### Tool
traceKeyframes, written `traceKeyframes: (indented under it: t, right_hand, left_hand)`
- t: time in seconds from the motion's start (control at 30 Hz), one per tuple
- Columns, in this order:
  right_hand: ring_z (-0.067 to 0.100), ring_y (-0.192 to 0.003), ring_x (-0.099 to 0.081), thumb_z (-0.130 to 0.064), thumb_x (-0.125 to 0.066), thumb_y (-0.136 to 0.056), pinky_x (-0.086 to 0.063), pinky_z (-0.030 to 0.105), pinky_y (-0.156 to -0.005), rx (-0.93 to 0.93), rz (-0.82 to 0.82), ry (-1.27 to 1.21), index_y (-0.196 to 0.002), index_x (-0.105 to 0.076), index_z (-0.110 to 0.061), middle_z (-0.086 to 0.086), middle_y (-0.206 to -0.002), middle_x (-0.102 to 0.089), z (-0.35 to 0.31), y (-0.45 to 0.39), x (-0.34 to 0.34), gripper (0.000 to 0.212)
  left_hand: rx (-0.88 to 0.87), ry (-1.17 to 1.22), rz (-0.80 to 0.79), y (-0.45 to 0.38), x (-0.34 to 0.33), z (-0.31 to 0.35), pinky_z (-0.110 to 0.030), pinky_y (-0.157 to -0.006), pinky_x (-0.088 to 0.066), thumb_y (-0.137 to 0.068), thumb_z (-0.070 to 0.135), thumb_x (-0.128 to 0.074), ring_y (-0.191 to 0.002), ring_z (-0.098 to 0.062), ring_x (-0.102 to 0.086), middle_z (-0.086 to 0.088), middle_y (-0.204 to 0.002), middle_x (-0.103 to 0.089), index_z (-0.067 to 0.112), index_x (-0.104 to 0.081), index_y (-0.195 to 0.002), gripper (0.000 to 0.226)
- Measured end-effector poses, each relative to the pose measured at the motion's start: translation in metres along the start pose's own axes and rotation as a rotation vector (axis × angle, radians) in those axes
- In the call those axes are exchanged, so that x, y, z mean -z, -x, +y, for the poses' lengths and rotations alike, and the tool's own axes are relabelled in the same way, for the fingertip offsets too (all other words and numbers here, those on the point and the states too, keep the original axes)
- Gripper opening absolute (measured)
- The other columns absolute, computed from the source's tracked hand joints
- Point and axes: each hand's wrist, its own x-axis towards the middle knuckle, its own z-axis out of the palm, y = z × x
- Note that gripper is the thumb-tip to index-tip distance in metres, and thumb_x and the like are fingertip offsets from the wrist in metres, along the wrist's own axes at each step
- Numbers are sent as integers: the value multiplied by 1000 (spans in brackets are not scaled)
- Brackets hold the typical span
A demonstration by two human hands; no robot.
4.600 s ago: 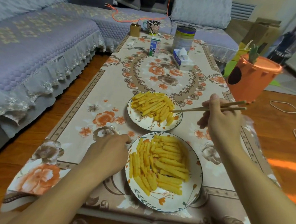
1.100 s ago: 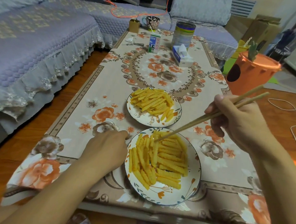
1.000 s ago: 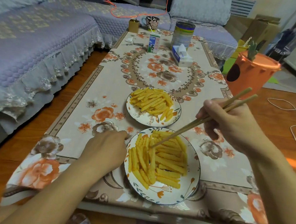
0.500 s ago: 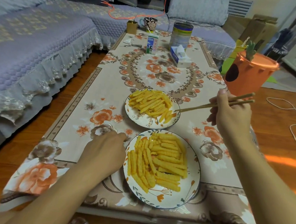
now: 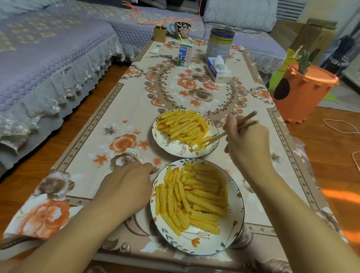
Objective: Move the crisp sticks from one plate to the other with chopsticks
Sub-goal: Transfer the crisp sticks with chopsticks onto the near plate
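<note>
Your right hand (image 5: pixel 246 145) pinches the chopsticks (image 5: pixel 230 130), tips among the crisp sticks (image 5: pixel 184 126) at the far plate (image 5: pixel 165 144) right edge; whether they grip one is unclear. Your left hand (image 5: pixel 126 188), fingers curled, rests on the tabletop (image 5: pixel 112 118) beside the near plate (image 5: pixel 235 229). Step: pick or release here; next, lift the tips clear.

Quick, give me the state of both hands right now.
Left hand: loosely curled, holding nothing, resting on the tablecloth beside the near plate.
Right hand: closed on the chopsticks, tips over the far plate.
</note>
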Motion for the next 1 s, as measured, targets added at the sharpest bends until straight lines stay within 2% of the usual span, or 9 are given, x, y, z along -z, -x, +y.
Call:
traceKeyframes:
  t: [0.17, 0.27, 0.43, 0.5, 0.6, 0.7, 0.83, 0.93, 1.0]
  right_hand:
    - [10, -39, -56, -20, -45, -103, -46, 35, -49, -251, 158, -194, -78, -68, -7, 8, -61, -61, 10, -8, 25, 37]
    - [9, -38, -51, -17, -47, -103, -43, 27, -41, -298, 219, -319, -84, -69, 1, 10, -62, -57, 9, -8, 38, 34]
    - [15, -37, -57, -28, -54, -104, -45, 29, -41, -132, 165, -203, -78, -72, -6, 11, -55, -62, 1, 4, 27, 39]
    - [16, -39, -60, -35, -57, -103, -49, 32, -46, -49, 133, -138, -78, -73, -7, 8, -50, -62, -1, 7, 16, 41]
    - [24, -46, -64, -37, -60, -103, -55, 46, -59, 44, 52, -63, -74, -72, -3, 6, -47, -60, -4, 10, 1, 46]
    - [27, -52, -64, -34, -52, -106, -50, 44, -64, 81, 8, 59, -70, -67, -2, 5, -49, -59, -10, 10, -6, 51]
    - [32, -54, -63, -41, -42, -105, -53, 48, -59, -47, 90, 25, -73, -66, 0, 15, -59, -64, -4, 1, 4, 57]
    - [16, -39, -57, -30, -45, -106, -47, 34, -45, -205, 174, -214, -76, -67, -1, 9, -56, -59, -3, -3, 26, 47]
    - [13, -36, -52, -26, -46, -108, -42, 28, -40, -315, 181, -388, -78, -68, -1, 5, -53, -54, -7, -1, 46, 44]
  left_hand:
    - [5, 13, -10, -1, 0, 0, -42, -93, -52, -102, 25, -38, -123, -29, -56, 1, -141, -55, 35, -51, -142, 43]
    - [-1, 16, -4, -1, 0, -1, -42, -92, -53, -102, 25, -38, -122, -29, -57, 0, -141, -56, 34, -52, -142, 43]
    - [-2, -18, 7, 0, -3, 0, -43, -86, -55, -101, 23, -39, -114, -31, -60, -1, -132, -60, 30, -56, -133, 37]
    - [-3, -21, 14, 0, -4, 0, -43, -83, -55, -101, 25, -39, -111, -31, -61, 0, -129, -60, 31, -57, -129, 34]
    - [-3, -7, 18, -1, -4, -1, -42, -83, -54, -100, 26, -39, -113, -29, -60, 2, -129, -61, 33, -57, -127, 33]
    - [-3, 7, 14, -1, -3, -1, -41, -86, -53, -100, 27, -39, -118, -28, -59, 2, -133, -60, 34, -57, -132, 37]
    - [-6, 6, 12, -2, 0, 2, -42, -87, -54, -100, 25, -40, -117, -28, -60, 1, -135, -59, 34, -55, -134, 39]
    - [-8, 4, 7, -4, 1, 1, -44, -86, -54, -99, 23, -39, -115, -28, -60, 1, -133, -60, 33, -56, -131, 38]
    - [-11, 5, 6, -4, 1, 0, -44, -88, -55, -99, 24, -39, -117, -28, -60, 1, -135, -60, 33, -56, -131, 38]
